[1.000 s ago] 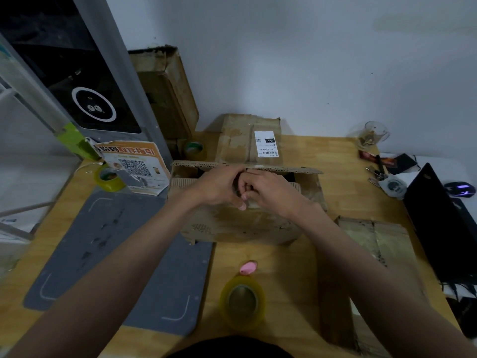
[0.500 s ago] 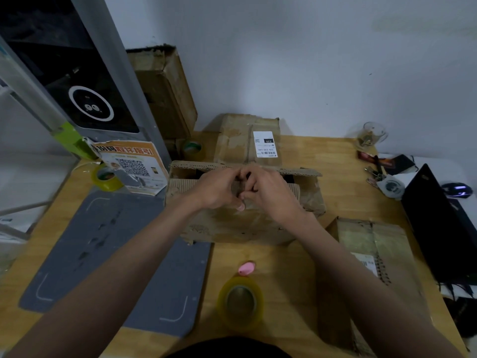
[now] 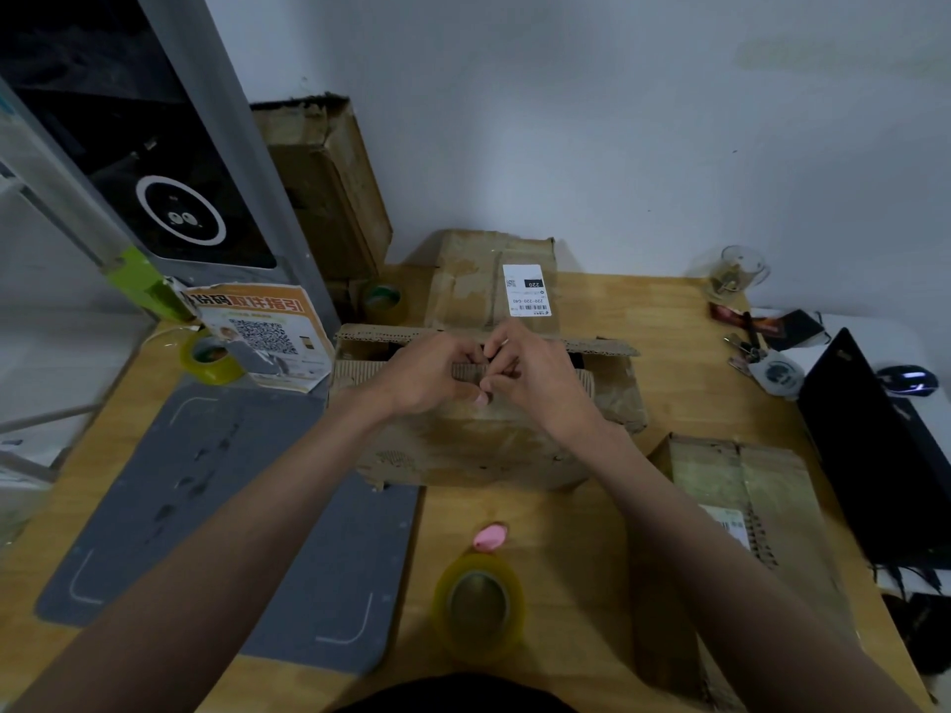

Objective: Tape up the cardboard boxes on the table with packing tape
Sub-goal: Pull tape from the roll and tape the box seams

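A roll of yellowish packing tape (image 3: 479,604) stands on edge at the near rim of the wooden desk (image 3: 556,537), a small pink object (image 3: 490,537) just beyond it and a grey mat (image 3: 226,512) to its left. A flattened box (image 3: 746,496) lies at the right. At mid-desk sits the worn cardboard box (image 3: 473,434), its long axis running left to right, open top facing up with the far flap (image 3: 483,338) raised. Both hands meet over its near top edge: the left hand (image 3: 427,375) and right hand (image 3: 535,375) have fingers curled together, seemingly pinching the corrugated flap edge, though what each grip encloses cannot be told for certain. The box looks light but soft and frayed, likely to buckle; holding it by the flap edges near the centre seam seems soundest. Farther back lie a labelled box (image 3: 494,280), two more tape rolls (image 3: 208,356) (image 3: 382,300), and a laptop (image 3: 875,445) at right.
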Available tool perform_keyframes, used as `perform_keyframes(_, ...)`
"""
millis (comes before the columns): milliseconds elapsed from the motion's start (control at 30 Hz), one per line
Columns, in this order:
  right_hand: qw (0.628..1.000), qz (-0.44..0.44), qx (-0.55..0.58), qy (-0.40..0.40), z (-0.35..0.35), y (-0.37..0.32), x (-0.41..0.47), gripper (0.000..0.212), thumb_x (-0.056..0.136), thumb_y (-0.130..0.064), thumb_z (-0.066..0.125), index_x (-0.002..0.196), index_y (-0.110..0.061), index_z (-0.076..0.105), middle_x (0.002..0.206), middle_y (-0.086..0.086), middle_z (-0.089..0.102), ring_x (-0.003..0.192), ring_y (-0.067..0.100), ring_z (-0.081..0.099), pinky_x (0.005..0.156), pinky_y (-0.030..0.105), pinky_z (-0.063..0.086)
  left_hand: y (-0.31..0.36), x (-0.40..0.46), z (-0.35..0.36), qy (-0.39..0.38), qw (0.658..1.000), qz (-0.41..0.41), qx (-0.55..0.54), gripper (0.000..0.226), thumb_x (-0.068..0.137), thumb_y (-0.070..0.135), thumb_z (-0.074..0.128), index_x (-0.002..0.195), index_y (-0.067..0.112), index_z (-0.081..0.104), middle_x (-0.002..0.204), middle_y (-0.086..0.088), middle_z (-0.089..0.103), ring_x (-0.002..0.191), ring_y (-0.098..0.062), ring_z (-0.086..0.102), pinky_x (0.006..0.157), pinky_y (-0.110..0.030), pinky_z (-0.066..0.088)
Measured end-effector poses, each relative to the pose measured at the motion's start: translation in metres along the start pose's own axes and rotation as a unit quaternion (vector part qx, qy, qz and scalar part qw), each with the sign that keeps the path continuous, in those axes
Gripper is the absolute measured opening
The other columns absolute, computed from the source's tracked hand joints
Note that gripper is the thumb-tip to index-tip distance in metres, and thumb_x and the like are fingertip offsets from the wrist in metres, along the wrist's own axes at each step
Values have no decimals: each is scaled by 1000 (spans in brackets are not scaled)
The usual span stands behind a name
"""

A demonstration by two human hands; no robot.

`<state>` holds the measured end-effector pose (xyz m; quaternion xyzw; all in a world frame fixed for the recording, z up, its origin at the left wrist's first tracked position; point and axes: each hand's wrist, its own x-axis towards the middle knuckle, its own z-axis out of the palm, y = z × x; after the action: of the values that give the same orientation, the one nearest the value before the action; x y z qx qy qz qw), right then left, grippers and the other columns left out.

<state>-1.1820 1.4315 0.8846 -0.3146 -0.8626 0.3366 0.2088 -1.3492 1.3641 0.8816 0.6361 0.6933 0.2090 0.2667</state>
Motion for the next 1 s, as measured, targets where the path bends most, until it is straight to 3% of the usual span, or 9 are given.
perform_keyframes(67, 1000, 3, 4, 2, 0, 0, 0, 34, 79, -3, 81, 93, -20, 55, 63, -16, 66, 71, -10, 63, 70, 7, 46, -1, 0, 0, -2, 1000, 5, 1, 40, 67, 57, 77, 101, 39, 72, 98, 19, 74, 100, -6, 66, 89, -47, 54)
perform_keyframes(233, 1000, 17, 6, 2, 1, -3, -1, 32, 82, 0, 77, 95, -16, 53, 58, -18, 64, 69, -12, 63, 70, 9, 47, 0, 0, -1, 4, 1000, 3, 4, 20, 75, 38, 84, 92, 32, 75, 93, 16, 74, 96, -8, 67, 89, -47, 53)
perform_keyframes(400, 998, -13, -41, 35, 10, -8, -5, 37, 86, -1, 74, 99, -18, 44, 69, -8, 70, 66, 6, 68, 68, 36, 59, 7, 1, -7, 21, 1000, -13, 16, 12, 78, 19, 83, 86, 24, 75, 80, 12, 74, 79, -8, 68, 79, -45, 56)
perform_keyframes(533, 991, -36, -108, 74, 14, -18, -17, 31, 89, -3, 67, 104, -16, 43, 88, 1, 64, 81, 21, 61, 63, 44, 56, 12, 5, -10, 37, 998, -25, 53, 12, 77, 18, 82, 83, 25, 74, 77, 9, 72, 76, -11, 67, 77, -45, 57)
perform_keyframes(600, 978, -53, -163, 122, 15, -23, -23, 25, 90, -8, 68, 105, -14, 48, 93, 2, 63, 90, 21, 56, 56, 41, 56, 14, 6, -10, 39, 996, -30, 73, 13, 77, 20, 82, 88, 24, 75, 79, 9, 72, 78, -11, 67, 78, -44, 57)
perform_keyframes(700, 961, -54, -198, 184, 23, -23, -29, 24, 87, -12, 73, 100, -15, 52, 89, 0, 61, 86, 18, 52, 51, 37, 54, 18, 9, -11, 42, 995, -27, 88, 15, 76, 21, 83, 89, 24, 76, 78, 9, 71, 76, -11, 66, 76, -44, 57)
perform_keyframes(767, 963, -33, -195, 181, 28, -21, -32, 26, 89, -14, 73, 104, -17, 52, 100, 1, 59, 91, 18, 48, 55, 36, 54, 20, 8, -13, 43, 995, -27, 90, 14, 75, 21, 84, 87, 25, 77, 77, 9, 71, 76, -11, 66, 75, -44, 57)
perform_keyframes(900, 975, 61, -139, 161, 15, -10, -27, 50, 80, -24, 82, 120, -22, 52, 128, 6, 38, 114, 19, 43, 73, 25, 44, 18, -2, -11, 34, 996, -42, 71, 10, 77, 31, 85, 79, 32, 75, 79, 14, 70, 81, -7, 66, 75, -39, 57)
perform_keyframes(1000, 977, 37, -182, 102, 5, -1, -21, 30, 84, -35, 78, 109, -23, 66, 122, -1, 53, 110, 18, 37, 83, 32, 44, 20, -7, -10, 43, 997, -19, 53, 7, 85, 38, 78, 79, 35, 75, 66, 11, 67, 65, -7, 60, 61, -35, 50)
